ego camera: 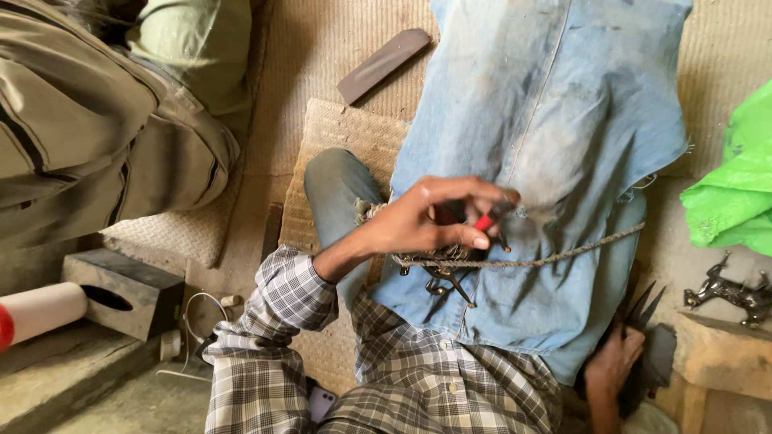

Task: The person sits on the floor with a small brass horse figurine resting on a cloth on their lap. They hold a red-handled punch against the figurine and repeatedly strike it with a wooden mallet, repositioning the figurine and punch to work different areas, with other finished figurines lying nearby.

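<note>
Denim, faded blue cloth (547, 120), drapes over my lap and knee, tied round by a twisted rope (563, 255). Below it hangs a small dark metal piece (446, 283). My left hand (426, 221) pinches a red-handled tool (485, 223) just above the rope, grip closed on it. My right hand (615, 358) rests low beside a dark pointed object (647, 309); its grip I cannot tell.

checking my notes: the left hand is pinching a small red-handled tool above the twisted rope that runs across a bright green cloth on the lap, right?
Not quite. In the head view the left hand does pinch the small red-handled tool above the twisted rope, but the cloth on the lap is faded blue denim. The bright green sheet lies off at the right edge.
</note>
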Available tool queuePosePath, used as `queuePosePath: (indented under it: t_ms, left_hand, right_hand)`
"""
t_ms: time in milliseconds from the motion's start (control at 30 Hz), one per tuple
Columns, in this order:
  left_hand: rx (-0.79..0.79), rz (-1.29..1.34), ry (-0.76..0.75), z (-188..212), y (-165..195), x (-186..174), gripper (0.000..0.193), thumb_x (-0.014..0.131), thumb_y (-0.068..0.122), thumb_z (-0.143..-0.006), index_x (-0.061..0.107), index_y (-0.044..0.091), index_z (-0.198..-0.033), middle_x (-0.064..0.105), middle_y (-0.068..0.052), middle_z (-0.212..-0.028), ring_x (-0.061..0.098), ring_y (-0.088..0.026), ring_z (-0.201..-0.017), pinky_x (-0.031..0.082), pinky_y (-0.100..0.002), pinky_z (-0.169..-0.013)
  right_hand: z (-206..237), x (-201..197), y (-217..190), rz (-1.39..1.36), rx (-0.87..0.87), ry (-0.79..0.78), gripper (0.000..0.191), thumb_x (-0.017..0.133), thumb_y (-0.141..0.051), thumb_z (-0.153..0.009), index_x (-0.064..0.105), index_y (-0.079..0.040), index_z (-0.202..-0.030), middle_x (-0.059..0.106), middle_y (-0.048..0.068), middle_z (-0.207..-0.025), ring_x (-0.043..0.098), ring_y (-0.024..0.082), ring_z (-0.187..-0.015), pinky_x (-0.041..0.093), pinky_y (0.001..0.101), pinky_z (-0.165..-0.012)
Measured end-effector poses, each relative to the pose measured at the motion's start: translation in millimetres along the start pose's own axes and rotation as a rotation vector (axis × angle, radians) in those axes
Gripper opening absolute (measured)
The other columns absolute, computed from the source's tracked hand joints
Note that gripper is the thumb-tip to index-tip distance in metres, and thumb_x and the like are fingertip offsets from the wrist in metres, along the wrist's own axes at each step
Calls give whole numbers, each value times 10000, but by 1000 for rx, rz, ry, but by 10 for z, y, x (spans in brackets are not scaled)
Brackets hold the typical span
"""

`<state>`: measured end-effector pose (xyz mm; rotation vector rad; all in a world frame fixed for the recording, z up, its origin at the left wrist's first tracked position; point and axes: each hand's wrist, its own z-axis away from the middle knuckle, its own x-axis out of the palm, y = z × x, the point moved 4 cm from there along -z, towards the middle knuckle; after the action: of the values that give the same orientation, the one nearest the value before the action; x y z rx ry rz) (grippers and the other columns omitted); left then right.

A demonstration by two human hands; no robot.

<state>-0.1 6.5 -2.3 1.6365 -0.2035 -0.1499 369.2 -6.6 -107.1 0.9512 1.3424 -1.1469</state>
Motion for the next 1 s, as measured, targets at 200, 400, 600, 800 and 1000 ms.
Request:
queuePosePath:
  t_ms: [200,400,600,800,1000]
  left_hand:
    - [-211,-164,-44,2,-30,50,602,806,215,-858,605,152,-1422,782,-30,-1086,725,-114,-800,583,-331,-691]
    - [-53,-141,-64,-41,30,56,590,773,193,-920,564,185,-1472,783,1,-1232,808,-145,-1006,619,-328,-837]
    - [17,-137,-133,-49,59,14,578,781,161,-950,574,176,-1490,755,7,-1309,765,-169,-1183,644,-348,-909]
    - [2,-157,-103,-34,7,-13,602,789,180,-931,568,191,-1491,747,-5,-1330,769,-172,-1167,636,-349,-911]
    - [79,-153,-116,-7,7,-20,573,785,153,-979,534,205,-1492,746,-2,-1287,764,-174,-1164,620,-384,-1069]
  right_hand:
    - [84,58,53,-387,688,-52,360,557,-328,-1231,555,12,-1348,493,260,-1286,501,452,-1197,404,544,-1056]
    - [-26,16,43,-200,279,-110,568,454,-12,-1058,460,-13,-1626,523,302,-1398,561,534,-1145,456,597,-937]
    - [-40,101,205,-320,128,-28,483,499,-122,-1173,450,-27,-1643,570,300,-1317,580,514,-1164,476,550,-1001]
    - [-24,-190,468,-1185,282,-183,576,556,-174,-1127,378,-49,-1660,607,118,-1249,563,182,-1038,494,320,-882]
    - [90,-805,-248,-2078,32,-332,863,719,-97,-948,143,-97,-1590,622,104,-1088,673,211,-923,614,402,-722]
